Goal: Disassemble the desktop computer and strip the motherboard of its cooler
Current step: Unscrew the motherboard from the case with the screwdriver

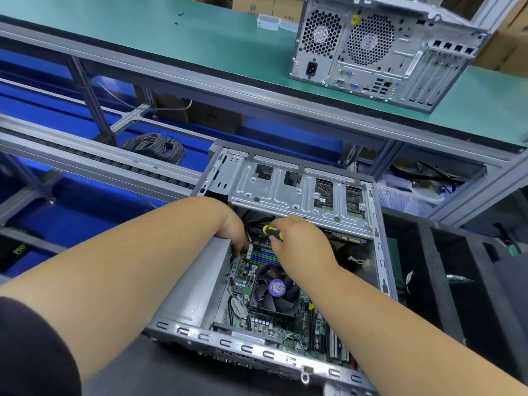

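A second computer box (pixel 383 50) stands on the green table (pixel 177 44) up top, its back with two round fan grilles facing us. Two small clear plastic boxes (pixel 268 22) sit near it. Under the table lies a grey bundle of wire (pixel 155 146). Brown cardboard boxes (pixel 267 4) stand behind.

An open computer case (pixel 285 252) lies in front, its motherboard (pixel 265 324) inside with the cooler (pixel 274 292) on it. Both hands reach in beyond the cooler. A second case (pixel 383 50) stands on the shelf (pixel 171 38) behind, to the right.
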